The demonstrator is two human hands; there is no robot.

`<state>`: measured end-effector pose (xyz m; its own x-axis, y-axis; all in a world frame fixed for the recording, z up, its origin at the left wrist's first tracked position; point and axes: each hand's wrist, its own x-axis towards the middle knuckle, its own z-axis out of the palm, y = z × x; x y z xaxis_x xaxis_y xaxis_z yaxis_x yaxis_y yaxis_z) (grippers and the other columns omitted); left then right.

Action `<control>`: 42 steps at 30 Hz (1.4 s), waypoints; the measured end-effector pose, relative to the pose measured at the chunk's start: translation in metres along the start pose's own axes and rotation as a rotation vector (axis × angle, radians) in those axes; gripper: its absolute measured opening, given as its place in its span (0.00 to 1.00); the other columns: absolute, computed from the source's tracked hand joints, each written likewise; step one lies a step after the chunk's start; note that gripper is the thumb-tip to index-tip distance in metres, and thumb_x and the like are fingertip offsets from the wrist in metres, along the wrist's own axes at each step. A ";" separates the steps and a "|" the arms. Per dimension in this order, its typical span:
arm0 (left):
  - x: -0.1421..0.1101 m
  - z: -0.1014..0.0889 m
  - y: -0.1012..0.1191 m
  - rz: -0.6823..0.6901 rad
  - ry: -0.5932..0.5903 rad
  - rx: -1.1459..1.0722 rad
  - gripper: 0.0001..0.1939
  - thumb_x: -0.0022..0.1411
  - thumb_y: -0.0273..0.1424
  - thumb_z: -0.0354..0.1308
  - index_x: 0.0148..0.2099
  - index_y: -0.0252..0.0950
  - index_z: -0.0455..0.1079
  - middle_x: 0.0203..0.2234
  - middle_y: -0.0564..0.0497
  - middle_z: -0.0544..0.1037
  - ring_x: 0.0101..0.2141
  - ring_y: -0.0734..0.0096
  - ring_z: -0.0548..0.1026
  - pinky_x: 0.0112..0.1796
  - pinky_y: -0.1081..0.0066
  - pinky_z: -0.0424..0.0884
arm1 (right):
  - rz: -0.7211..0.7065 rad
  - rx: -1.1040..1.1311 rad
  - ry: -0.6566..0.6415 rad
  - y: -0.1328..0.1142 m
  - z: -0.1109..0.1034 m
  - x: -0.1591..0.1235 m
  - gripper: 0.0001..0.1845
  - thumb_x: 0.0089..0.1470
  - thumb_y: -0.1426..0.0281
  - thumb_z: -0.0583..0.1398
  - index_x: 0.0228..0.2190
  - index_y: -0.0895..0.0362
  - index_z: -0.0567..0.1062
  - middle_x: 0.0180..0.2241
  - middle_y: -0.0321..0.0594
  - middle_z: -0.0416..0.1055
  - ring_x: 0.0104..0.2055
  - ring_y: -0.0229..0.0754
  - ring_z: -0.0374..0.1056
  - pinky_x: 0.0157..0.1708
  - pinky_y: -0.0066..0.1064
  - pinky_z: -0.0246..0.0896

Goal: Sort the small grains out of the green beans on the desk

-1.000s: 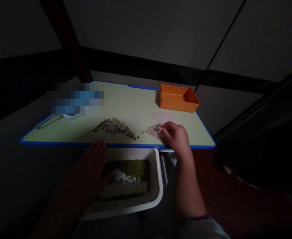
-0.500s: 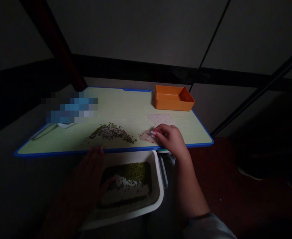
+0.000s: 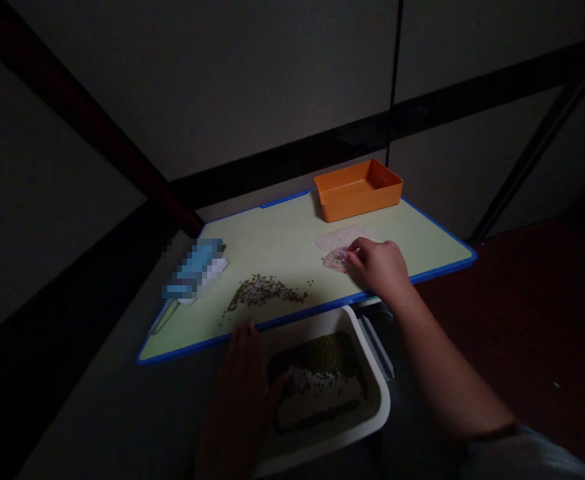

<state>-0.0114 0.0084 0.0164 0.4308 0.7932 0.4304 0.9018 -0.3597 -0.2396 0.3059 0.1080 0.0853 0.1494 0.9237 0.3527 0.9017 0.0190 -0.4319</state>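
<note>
My right hand (image 3: 380, 267) is closed in a pinch over the right half of the pale yellow board (image 3: 252, 240). Its fingertips touch a small pinkish, fan-shaped piece (image 3: 333, 259); whatever is between them cannot be made out. Behind it lies a flat, pale pink patch (image 3: 340, 237). In deep shadow, my left hand (image 3: 242, 373) has its fingers stretched toward the board's front edge and its thumb apart over a white bin (image 3: 380, 400). Small green beans (image 3: 327, 353) lie in the bin. A loose heap of green beans mixed with whitish bits (image 3: 267, 290) sits on the board ahead of my left fingertips.
An orange open box (image 3: 362, 200) stands at the board's back right corner. A blurred-out blue object (image 3: 197, 267) lies at the left end, with a thin cord-like loop (image 3: 165, 319) beside it. Wall panels (image 3: 282, 87) rise behind the board.
The camera view has turned, so the board appears tilted and shifted to the right. My right hand still pinches at the pinkish piece, and my left hand stays by the front edge.
</note>
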 end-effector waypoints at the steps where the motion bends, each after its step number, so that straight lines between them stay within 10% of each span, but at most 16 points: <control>1: 0.000 -0.002 0.001 -0.003 -0.008 0.006 0.47 0.66 0.53 0.46 0.74 0.30 0.36 0.68 0.31 0.64 0.68 0.49 0.63 0.58 0.52 0.72 | 0.004 -0.001 0.012 0.001 0.001 0.000 0.10 0.61 0.68 0.60 0.38 0.58 0.81 0.33 0.49 0.83 0.33 0.50 0.76 0.39 0.38 0.56; 24: -0.001 0.004 0.001 -0.083 -0.046 -0.064 0.47 0.66 0.55 0.45 0.75 0.34 0.34 0.71 0.31 0.58 0.70 0.48 0.58 0.62 0.48 0.69 | 0.089 0.008 0.118 0.001 0.000 -0.001 0.08 0.62 0.69 0.58 0.37 0.57 0.78 0.36 0.50 0.81 0.38 0.51 0.73 0.40 0.37 0.52; 42: -0.002 0.004 -0.001 -0.067 -0.036 -0.092 0.46 0.66 0.54 0.45 0.75 0.35 0.35 0.71 0.32 0.57 0.70 0.47 0.58 0.62 0.48 0.68 | -0.121 0.199 0.091 0.009 0.006 0.000 0.06 0.60 0.68 0.61 0.32 0.54 0.79 0.27 0.40 0.77 0.30 0.43 0.67 0.34 0.33 0.51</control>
<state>-0.0133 0.0098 0.0121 0.3692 0.8336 0.4108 0.9287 -0.3473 -0.1300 0.3121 0.1103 0.0768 0.0894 0.8720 0.4812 0.8187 0.2108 -0.5342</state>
